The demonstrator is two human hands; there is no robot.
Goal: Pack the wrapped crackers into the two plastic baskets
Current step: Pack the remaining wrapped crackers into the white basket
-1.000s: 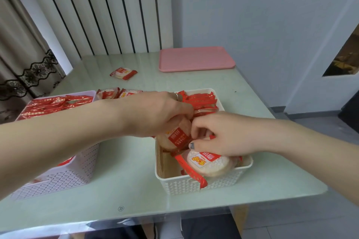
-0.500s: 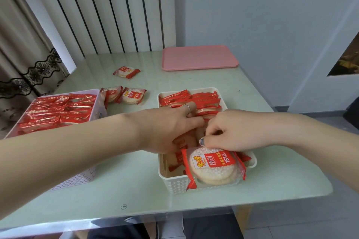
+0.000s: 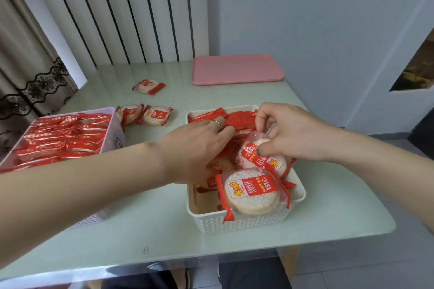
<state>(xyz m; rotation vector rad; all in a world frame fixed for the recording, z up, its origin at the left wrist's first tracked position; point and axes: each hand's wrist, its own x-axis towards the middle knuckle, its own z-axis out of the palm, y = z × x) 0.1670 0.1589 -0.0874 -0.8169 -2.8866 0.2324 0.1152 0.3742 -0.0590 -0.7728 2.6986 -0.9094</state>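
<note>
Right hand (image 3: 293, 134) grip pinches a cracker pack (image 3: 260, 157) over the white basket (image 3: 246, 223); left hand (image 3: 195, 148) flat.

One head-worn view, looking forward and down, close over the table (image 3: 164, 230); wall beyond; no second view.

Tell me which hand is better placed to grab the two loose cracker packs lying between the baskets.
Probably the left. The left hand lies open in the white basket, nearer the two loose packs, holding nothing visible. The right hand is pinching a wrapped cracker.
</note>
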